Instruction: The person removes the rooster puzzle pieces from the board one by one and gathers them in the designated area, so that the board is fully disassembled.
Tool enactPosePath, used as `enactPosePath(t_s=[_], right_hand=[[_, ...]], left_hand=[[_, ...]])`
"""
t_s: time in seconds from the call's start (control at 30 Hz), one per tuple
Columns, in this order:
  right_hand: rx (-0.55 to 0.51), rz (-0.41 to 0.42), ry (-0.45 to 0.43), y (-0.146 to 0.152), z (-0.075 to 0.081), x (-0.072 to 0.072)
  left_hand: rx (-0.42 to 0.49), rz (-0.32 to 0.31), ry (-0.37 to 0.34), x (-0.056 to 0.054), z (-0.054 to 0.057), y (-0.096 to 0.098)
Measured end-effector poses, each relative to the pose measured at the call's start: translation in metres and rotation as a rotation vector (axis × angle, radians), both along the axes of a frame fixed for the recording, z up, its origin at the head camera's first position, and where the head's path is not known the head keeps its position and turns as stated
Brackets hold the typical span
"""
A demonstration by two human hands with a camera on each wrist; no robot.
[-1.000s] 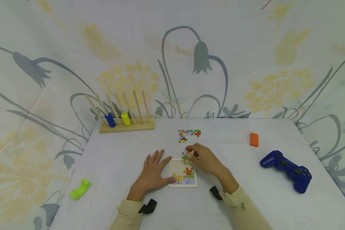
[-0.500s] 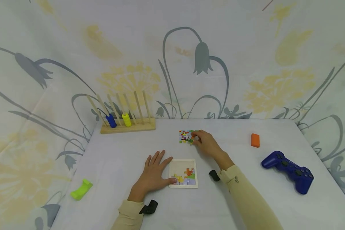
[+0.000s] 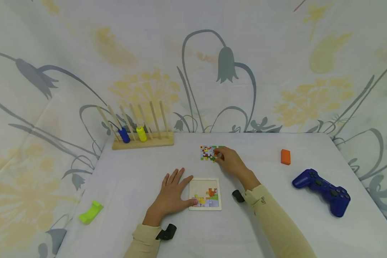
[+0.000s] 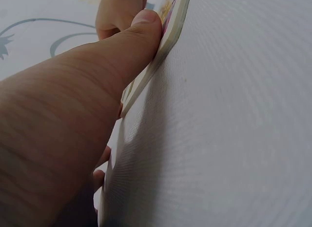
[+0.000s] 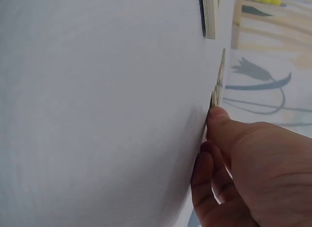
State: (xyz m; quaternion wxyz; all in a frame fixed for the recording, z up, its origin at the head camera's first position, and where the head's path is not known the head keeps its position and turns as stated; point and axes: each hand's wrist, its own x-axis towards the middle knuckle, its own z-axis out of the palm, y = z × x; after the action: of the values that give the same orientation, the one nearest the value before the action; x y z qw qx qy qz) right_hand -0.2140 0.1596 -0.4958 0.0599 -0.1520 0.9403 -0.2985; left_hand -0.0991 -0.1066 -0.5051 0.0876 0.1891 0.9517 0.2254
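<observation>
Okay, so the puzzle piece (image 3: pixel 215 155) sits pinched between the right hand's (image 3: pixel 231 162) thumb and fingers, at the right side of the little puzzle patch (image 3: pixel 206 152), beyond the wooden tray (image 3: pixel 206 209). Right arm's stretched forward; left hand (image 3: pixel 171 197) lies spread, thumb on the tray's left edge. Piece is mostly hidden, patch is bright multicolour, tray's part-filled.

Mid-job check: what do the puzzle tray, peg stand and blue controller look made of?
Puzzle tray: likely wood or plywood, pale and smooth; its edge looks layered in the left wrist view. Peg stand: probably bare wood, natural tan, matt. Controller: probably hard plastic, satin-looking, with moulded rounded grips.
</observation>
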Motion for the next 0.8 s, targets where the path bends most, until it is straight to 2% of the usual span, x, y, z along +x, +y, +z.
enactPosePath(t_s=[0.57,0.8], right_hand=[[-0.051,-0.017,0.027,0.0019,-0.003,0.0011],[-0.054,-0.022,0.034,0.0017,-0.002,0.0019]], left_hand=[[-0.002,0.014,0.003,-0.0007,-0.0047,0.0004],[0.002,0.014,0.005,-0.0003,-0.0028,0.0008]])
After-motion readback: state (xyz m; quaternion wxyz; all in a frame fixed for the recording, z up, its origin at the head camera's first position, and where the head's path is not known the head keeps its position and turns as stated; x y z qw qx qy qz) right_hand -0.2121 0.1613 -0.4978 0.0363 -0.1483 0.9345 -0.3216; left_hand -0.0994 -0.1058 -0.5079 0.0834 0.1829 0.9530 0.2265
